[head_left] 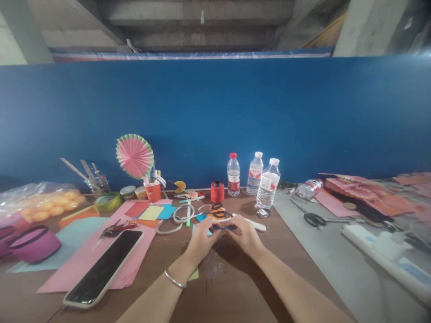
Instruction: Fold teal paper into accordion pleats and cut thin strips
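Note:
Between the fingertips of both hands is a small, narrow dark-blue strip (224, 228), perhaps folded paper; its detail is too small to make out. My left hand (203, 237), with a silver bangle on its wrist, pinches one end. At the other end, my right hand (248, 237) is closed in a pinch. Just beyond the fingers lie scissors with orange inside the handles (218, 210) and a little blue paper fan (201, 217). A white stick-like tool (257, 224) rests beyond my right hand. A red thread spool (217, 193) stands farther back.
Plastic bottles (268, 188) stand at the back. Left are a phone (104, 269), pink paper (134, 264), coloured squares (151, 212) and a pleated pink fan (135, 156) in an orange cup (153, 192). Right are black scissors (314, 220) and a power strip (387, 260).

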`<state>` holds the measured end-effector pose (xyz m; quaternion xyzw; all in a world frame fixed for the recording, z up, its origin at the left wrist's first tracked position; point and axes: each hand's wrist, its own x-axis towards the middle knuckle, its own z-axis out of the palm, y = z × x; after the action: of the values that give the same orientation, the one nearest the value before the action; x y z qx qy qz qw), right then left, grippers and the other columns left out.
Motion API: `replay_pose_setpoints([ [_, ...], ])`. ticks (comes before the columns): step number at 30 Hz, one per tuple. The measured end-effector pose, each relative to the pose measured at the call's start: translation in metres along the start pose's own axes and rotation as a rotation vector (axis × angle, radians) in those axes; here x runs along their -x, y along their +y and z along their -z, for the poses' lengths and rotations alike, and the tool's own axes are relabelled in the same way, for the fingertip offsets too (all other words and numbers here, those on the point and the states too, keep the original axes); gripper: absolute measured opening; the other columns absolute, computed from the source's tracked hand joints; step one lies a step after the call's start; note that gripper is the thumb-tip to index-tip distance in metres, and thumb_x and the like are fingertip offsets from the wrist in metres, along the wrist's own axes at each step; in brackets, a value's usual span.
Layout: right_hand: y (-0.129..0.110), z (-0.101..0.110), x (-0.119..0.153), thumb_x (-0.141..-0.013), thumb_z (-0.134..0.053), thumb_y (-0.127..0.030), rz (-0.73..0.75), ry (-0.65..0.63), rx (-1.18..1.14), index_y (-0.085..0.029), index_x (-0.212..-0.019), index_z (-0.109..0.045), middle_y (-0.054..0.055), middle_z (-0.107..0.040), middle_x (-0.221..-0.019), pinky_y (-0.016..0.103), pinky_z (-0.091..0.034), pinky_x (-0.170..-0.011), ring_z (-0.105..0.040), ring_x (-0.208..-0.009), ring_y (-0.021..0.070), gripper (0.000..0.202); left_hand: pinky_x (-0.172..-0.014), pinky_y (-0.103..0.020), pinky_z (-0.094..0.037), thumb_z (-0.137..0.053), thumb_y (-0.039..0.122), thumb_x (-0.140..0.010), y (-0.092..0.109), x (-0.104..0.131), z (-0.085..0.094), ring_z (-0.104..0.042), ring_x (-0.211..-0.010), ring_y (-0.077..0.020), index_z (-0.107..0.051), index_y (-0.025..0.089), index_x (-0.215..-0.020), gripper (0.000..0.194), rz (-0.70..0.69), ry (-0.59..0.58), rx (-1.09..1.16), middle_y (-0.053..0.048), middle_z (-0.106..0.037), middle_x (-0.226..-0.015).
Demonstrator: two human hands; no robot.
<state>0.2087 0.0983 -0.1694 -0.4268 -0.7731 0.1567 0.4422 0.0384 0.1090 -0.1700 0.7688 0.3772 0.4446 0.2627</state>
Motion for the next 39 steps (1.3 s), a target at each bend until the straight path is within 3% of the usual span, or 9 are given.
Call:
replay_pose_setpoints([
  [10,-0.0007,0.0009,0.0013,-0.075,-0.056,-0.028,-0.012,0.039,-0.096,-0.018,-0.081,-0.062,0.004,-0.059,-0.081,0.028,-0.039,-0.076,-0.052,-0.079,0.0163,0.013,-0.072,-0.024,-0.042,-0.054,0.032,-0.074,-0.0014,-0.0002,0.0001,-0.054,-0.077,-0.0137,-0.061,0.018,-0.077,0.016,-0.021,0.016,0.047,-0.003,-0.061,-0.08],
  [27,-0.007,0.0004,0.0005,-0.069,-0.059,-0.021,-0.12,0.067,-0.194,-0.016,-0.072,-0.061,0.003,-0.058,-0.074,0.025,-0.041,-0.07,-0.052,-0.074,0.0144,0.006,-0.073,-0.024,-0.043,-0.056,0.028,-0.073,-0.0031,0.001,-0.0015,-0.054,-0.075,-0.0132,-0.059,0.017,-0.074,0.011,-0.039,0.066,0.042,-0.003,-0.06,-0.078],
  [32,-0.0066,0.0,0.0004,-0.069,-0.058,-0.019,-0.082,0.092,-0.246,-0.015,-0.068,-0.059,0.004,-0.056,-0.075,0.025,-0.041,-0.071,-0.052,-0.074,0.0144,0.005,-0.068,-0.022,-0.043,-0.059,0.027,-0.071,-0.0015,0.0012,-0.0025,-0.054,-0.072,-0.0125,-0.059,0.017,-0.075,0.011,0.014,0.049,0.095,-0.002,-0.06,-0.076],
  [36,-0.0072,0.0006,0.0006,-0.069,-0.057,-0.02,-0.137,0.078,-0.253,-0.014,-0.069,-0.058,0.004,-0.057,-0.075,0.025,-0.041,-0.072,-0.052,-0.076,0.0148,0.006,-0.075,-0.023,-0.043,-0.058,0.028,-0.071,0.0004,0.0005,-0.002,-0.056,-0.08,-0.0139,-0.062,0.019,-0.08,0.014,0.05,-0.016,0.14,-0.002,-0.063,-0.083],
  [39,-0.0074,0.0002,0.0,-0.068,-0.059,-0.022,-0.186,0.044,-0.307,-0.014,-0.071,-0.059,0.004,-0.058,-0.077,0.025,-0.042,-0.071,-0.053,-0.075,0.015,0.009,-0.076,-0.023,-0.042,-0.056,0.027,-0.073,-0.0003,0.0002,-0.0013,-0.056,-0.079,-0.0135,-0.063,0.018,-0.077,0.012,0.062,0.017,0.158,-0.002,-0.063,-0.081],
])
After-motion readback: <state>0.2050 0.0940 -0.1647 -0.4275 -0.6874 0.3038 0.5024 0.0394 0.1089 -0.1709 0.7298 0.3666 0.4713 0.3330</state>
